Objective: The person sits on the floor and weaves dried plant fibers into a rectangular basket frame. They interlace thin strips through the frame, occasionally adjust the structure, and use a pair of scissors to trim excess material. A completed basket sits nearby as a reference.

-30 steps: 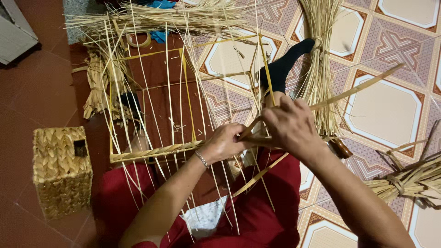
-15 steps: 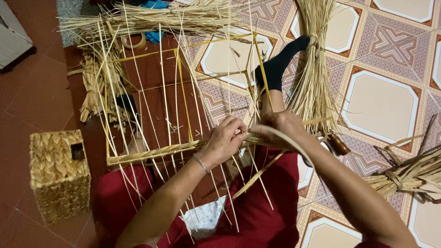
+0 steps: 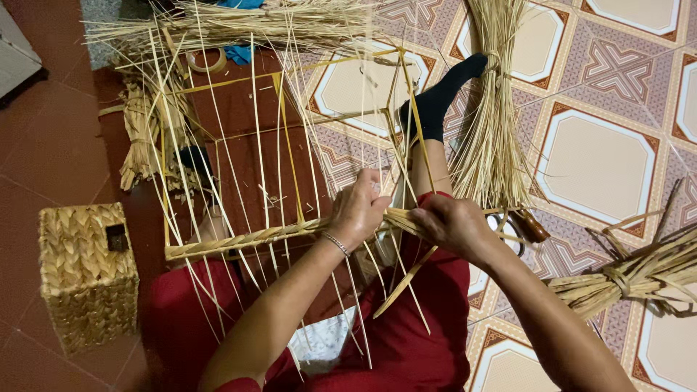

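Observation:
A yellow wire frame (image 3: 283, 145) with upright straw strands stands over my legs. Along its near edge runs a braided straw row (image 3: 239, 239). My left hand (image 3: 359, 210) pinches the end of that braid at the frame's right corner. My right hand (image 3: 454, 225) grips the loose straw strands (image 3: 403, 218) just to the right, touching the left hand's work. A thin bracelet sits on my left wrist. My legs wear red trousers (image 3: 406, 327) and a black sock (image 3: 435, 101).
A finished woven basket box (image 3: 83, 276) stands at the left. Straw bundles lie at the top (image 3: 239, 22), upper right (image 3: 494, 109) and right edge (image 3: 632, 276). Scissors (image 3: 519, 225) lie by my right hand. A tape roll (image 3: 205, 59) lies near the top.
My right hand has dropped from above the braid to level with it, pulling the strands rightward. The left hand stays at the braid's end. The long strand sticking out right is gone.

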